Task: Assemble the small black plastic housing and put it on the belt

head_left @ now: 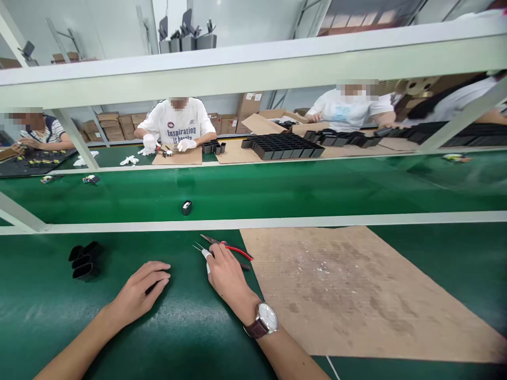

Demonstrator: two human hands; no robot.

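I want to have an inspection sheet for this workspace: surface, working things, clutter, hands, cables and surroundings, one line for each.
Surface: green table, with stained cardboard on the right.
Working things: red-handled pliers and tweezers at the right hand; black cups grouped at left.
Clutter: white flecks on the cardboard.
Hands: left open, holding nothing visible; right partly covers the tools, grip unclear.
Cables: nothing clearly seen.
Surroundings: white rail; opposite, a co-worker in white gloves; boxes behind.
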